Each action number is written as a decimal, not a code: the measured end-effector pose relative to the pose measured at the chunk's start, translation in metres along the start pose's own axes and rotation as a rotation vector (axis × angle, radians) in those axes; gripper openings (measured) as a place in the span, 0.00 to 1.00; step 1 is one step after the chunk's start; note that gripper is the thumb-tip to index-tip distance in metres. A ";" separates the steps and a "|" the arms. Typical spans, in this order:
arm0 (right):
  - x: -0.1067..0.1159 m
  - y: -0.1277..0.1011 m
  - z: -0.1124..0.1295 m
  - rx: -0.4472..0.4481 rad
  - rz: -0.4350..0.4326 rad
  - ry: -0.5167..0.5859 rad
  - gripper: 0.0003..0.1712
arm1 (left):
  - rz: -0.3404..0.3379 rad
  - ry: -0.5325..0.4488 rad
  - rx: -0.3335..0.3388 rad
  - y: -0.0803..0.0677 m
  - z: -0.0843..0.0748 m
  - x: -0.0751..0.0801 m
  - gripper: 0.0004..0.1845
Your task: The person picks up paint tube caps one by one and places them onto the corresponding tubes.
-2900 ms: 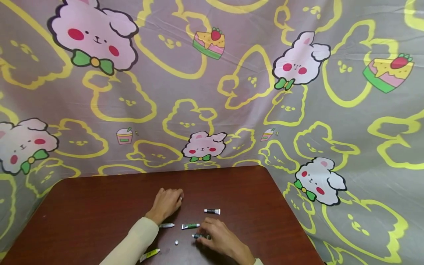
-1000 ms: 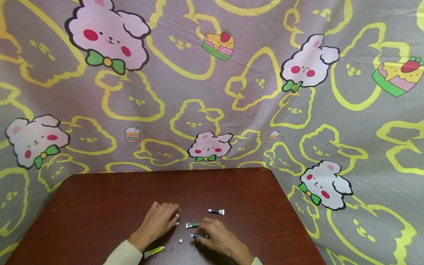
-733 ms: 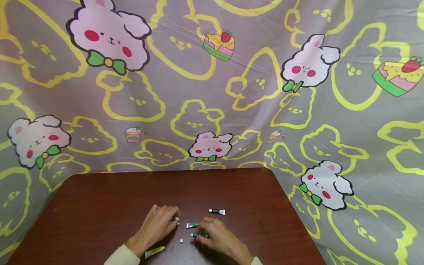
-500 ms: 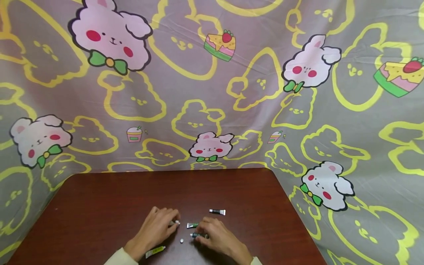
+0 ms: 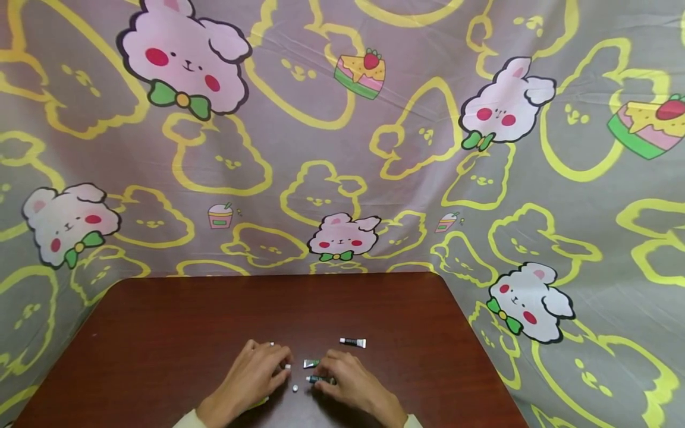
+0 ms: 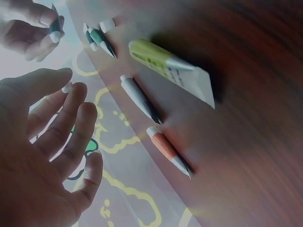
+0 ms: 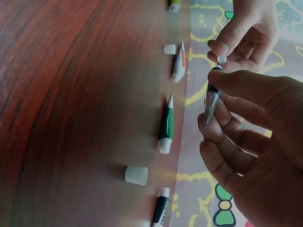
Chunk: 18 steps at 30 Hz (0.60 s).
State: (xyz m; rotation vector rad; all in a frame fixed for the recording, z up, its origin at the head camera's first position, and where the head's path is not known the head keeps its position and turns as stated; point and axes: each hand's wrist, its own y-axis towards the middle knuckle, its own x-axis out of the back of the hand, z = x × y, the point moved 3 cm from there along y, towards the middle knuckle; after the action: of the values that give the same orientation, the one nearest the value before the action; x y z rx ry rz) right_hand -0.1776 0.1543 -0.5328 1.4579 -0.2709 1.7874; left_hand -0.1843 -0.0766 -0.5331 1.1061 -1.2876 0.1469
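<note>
My right hand (image 5: 324, 374) pinches a small dark paint tube (image 7: 211, 97) between thumb and fingers, just above the brown table (image 5: 160, 333). My left hand (image 5: 282, 364) is close beside it and pinches a tiny white cap (image 7: 221, 59) near the tube's tip. A green tube (image 7: 166, 124) lies on the table between the hands. A loose white cap (image 5: 295, 388) sits just in front of them. In the left wrist view the cap (image 6: 67, 87) shows between thumb and forefinger.
A black tube with a white cap (image 5: 352, 342) lies beyond my right hand. By my left hand lie a yellow-green tube (image 6: 165, 71), a grey tube (image 6: 139, 98) and an orange tube (image 6: 168, 150). Cartoon-print cloth (image 5: 342, 148) hangs behind and to the right.
My left hand came back from the far part of the table to the tubes and now holds a white cap next to the dark tube. My right hand stayed put.
</note>
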 end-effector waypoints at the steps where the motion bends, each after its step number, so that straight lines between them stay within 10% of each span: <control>1: 0.000 0.000 0.000 0.003 -0.002 -0.002 0.07 | 0.003 0.000 -0.001 0.000 -0.001 0.000 0.16; 18: -0.001 0.003 0.001 0.014 -0.003 -0.012 0.07 | 0.033 -0.030 -0.014 -0.002 -0.018 0.004 0.16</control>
State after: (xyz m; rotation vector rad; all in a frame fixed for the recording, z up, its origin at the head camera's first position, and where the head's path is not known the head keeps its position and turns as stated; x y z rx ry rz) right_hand -0.1789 0.1509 -0.5326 1.4779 -0.2625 1.7819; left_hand -0.1694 -0.0670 -0.5290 1.0793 -1.3320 0.1458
